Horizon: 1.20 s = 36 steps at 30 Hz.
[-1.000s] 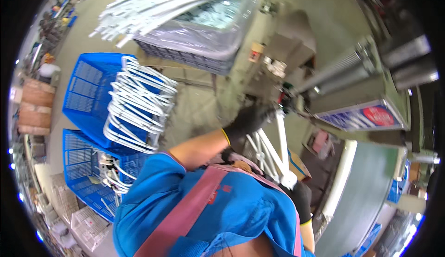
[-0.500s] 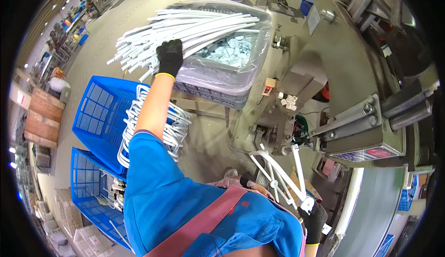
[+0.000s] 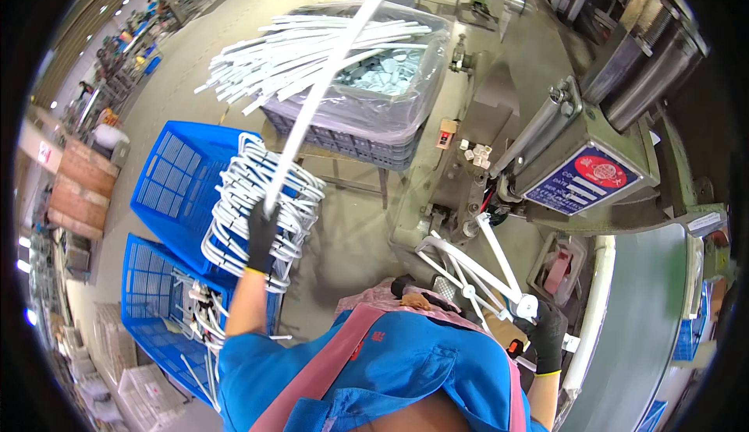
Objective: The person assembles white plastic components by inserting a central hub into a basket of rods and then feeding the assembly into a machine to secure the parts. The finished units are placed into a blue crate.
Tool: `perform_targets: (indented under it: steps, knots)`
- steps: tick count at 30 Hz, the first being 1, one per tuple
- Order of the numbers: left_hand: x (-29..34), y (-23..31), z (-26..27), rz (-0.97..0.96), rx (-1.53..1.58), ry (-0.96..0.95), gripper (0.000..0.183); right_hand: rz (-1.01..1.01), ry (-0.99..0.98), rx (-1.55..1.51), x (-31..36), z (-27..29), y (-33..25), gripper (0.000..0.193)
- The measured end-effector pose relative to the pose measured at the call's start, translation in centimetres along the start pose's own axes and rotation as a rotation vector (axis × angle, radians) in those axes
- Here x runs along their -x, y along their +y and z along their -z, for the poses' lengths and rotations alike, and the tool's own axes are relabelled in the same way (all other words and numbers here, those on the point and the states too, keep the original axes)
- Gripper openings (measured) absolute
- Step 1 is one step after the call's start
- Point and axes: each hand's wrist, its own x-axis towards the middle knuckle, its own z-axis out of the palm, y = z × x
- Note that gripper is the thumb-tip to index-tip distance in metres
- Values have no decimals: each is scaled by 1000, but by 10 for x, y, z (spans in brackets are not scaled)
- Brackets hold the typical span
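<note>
My left hand (image 3: 263,239), in a black glove, is closed around the lower end of a long white tube (image 3: 324,89). The tube slants up and away, passing in front of a pile of similar white tubes (image 3: 261,65). Below that hand, bent white tube pieces (image 3: 230,217) lie stacked at a blue crate (image 3: 165,168). At the lower right, my right hand (image 3: 549,337), also gloved in black, grips a white tubular frame (image 3: 477,277) near its round end joint. Several of the frame's legs fan out toward the upper left. The right fingers are partly hidden by the joint.
The tube pile rests across a plastic-lined grey bin (image 3: 343,128) of pale small parts (image 3: 386,73). A large press-like machine (image 3: 507,120) stands on the right, small white blocks (image 3: 476,154) beside it. A second blue crate (image 3: 148,276) and a green-topped conveyor (image 3: 644,307) flank me.
My left hand has come back from the pile toward me, now with a white tube. My right hand still holds the frame, a little higher in view. The head view has turned slightly.
</note>
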Motion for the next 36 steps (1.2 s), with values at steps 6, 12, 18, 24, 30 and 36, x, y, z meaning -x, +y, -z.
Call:
perform_targets:
  steps: [6,12,18,24,30,36]
  knots:
    - [148,40,-10,-218,112,-68,15,302,211,-6,-21,20,-23,89]
    - [148,162,-18,-468,-195,-256,34,79,-22,-1037,-7,17,-69,24]
    - [106,216,-28,-544,94,-839,37,-345,297,-1285,-11,22,-33,23]
    - [55,228,-45,-425,165,-1037,34,-401,480,-1238,-6,26,26,25]
    - [48,272,-138,-775,213,-657,28,-823,990,-707,9,7,115,40]
    - [71,262,-144,-776,234,-765,31,-561,972,-1713,-29,-41,151,27]
